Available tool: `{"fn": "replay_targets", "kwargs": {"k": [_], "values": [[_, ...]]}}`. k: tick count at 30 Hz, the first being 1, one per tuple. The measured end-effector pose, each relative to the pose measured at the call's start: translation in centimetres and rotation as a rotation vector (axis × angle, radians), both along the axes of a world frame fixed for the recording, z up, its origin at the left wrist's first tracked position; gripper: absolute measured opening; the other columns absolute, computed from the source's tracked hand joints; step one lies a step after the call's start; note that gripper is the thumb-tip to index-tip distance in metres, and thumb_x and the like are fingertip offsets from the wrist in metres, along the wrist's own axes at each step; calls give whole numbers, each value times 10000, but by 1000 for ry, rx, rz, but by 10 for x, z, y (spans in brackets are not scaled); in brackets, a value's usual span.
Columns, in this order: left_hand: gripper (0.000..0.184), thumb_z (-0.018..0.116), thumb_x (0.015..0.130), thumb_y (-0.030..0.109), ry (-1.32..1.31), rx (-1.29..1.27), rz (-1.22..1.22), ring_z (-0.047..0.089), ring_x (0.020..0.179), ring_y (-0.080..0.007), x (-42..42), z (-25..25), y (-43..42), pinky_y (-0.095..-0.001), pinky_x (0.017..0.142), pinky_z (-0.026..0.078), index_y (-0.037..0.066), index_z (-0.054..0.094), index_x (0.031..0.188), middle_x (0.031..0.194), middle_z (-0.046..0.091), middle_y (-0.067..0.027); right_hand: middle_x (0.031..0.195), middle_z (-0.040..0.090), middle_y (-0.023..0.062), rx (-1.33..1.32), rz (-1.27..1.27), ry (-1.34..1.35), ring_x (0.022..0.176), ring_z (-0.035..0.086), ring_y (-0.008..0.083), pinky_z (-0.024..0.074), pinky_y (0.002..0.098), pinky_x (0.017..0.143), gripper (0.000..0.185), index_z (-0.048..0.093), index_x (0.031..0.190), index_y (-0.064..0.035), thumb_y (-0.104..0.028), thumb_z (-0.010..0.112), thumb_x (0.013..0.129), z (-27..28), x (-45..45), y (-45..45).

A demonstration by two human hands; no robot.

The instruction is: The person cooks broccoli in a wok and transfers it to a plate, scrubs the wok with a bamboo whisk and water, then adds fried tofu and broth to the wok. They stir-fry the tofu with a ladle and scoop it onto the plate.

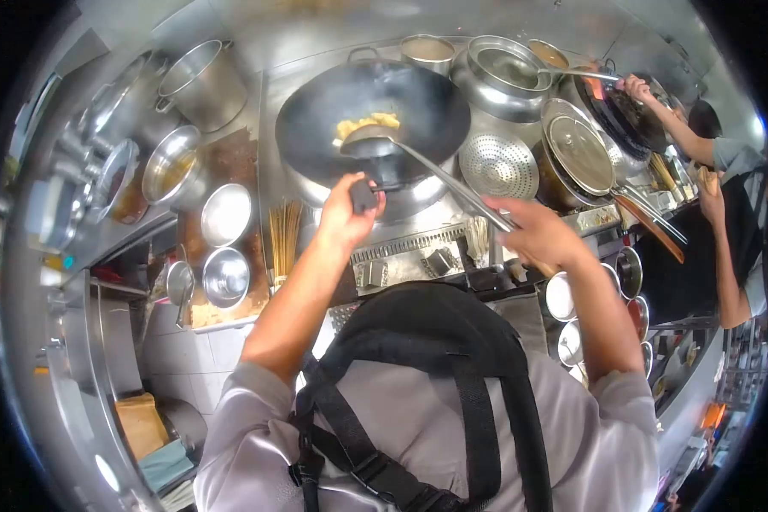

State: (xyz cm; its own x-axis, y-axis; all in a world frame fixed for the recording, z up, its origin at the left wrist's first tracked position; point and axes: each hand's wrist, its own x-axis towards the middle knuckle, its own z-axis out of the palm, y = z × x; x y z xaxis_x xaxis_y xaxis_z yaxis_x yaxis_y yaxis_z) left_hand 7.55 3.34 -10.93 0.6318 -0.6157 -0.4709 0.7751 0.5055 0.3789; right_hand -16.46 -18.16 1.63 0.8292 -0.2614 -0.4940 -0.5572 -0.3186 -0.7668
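A large black wok point(316, 128) sits on the stove in front of me, with pieces of yellow food point(367, 125) in it. My left hand point(350, 209) is closed around a dark, blocky grip at the wok's near side, which looks like its handle. In my right hand point(538, 232) is the long handle of a metal ladle point(439, 175). The ladle's bowl is inside the wok, beside the yellow food. Steam or glare blurs the wok's far part.
A perforated strainer point(498, 165) lies right of the wok. Left are metal bowls point(226, 277), bamboo sticks point(285, 235) and a tall pot point(203, 85). At the right, a co-worker's hand point(637, 89) holds another ladle over a second wok. Several small containers point(561, 296) stand near my right forearm.
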Motion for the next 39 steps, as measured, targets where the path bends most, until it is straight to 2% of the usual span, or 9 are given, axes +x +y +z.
{"fn": "replay_targets", "kwargs": {"k": [3,6,9,12,21,28,33,37,39], "values": [[120,622,867,92,8,23,-1,547,723,-244,8,-48,0,-408,724,524,75,514,914,812,562,-100,749,624,74,-218,70,-176,532,565,127,485,286,509,611,467,1417,-132,-83,626,829,-58,35,4],[128,637,839,84,-26,169,-25,568,709,-193,-53,-31,37,-402,692,503,123,518,869,739,564,-52,754,623,92,-624,148,-535,539,581,159,505,318,535,606,467,1412,-121,-134,644,833,-85,40,7],[134,658,829,113,51,179,-33,572,698,-211,-80,-3,62,-389,715,509,114,526,844,726,569,-46,763,596,17,-167,10,-96,561,521,74,452,248,499,669,435,1451,-177,-9,612,829,-10,-2,18],[146,649,853,138,66,137,16,557,782,-272,-50,42,37,-382,755,531,61,535,901,789,557,-72,738,576,4,46,10,-48,544,525,74,450,220,487,678,437,1447,-153,25,600,813,0,-27,-2],[139,645,844,93,-22,128,-17,546,731,-231,-49,-33,33,-402,673,515,111,519,901,787,560,-79,799,629,87,-460,110,-436,548,551,114,486,280,536,612,467,1423,-158,-71,626,838,-69,40,5],[154,659,844,96,107,52,-9,553,737,-216,-30,38,26,-395,748,518,89,532,932,799,569,-64,780,609,18,18,21,-19,510,506,76,441,225,470,633,456,1424,-111,-6,624,822,13,-15,-5],[152,642,850,69,-30,71,-1,567,723,-197,-18,-28,10,-401,726,528,81,527,949,822,582,-71,757,567,-3,-185,61,-218,526,499,67,431,226,467,610,454,1418,-101,17,610,841,-46,32,5],[218,679,817,100,1,147,-185,568,688,-166,-72,-7,58,-410,682,528,109,544,989,852,577,-58,758,547,21,369,-231,-469,540,503,87,435,241,458,615,387,1445,-126,6,556,869,-68,5,27],[177,629,859,95,243,86,22,587,716,-198,-64,14,56,-432,700,535,94,518,996,857,563,-62,694,532,26,512,-356,-396,511,490,98,423,224,438,625,347,1453,-107,12,520,864,-42,-10,36]]}}
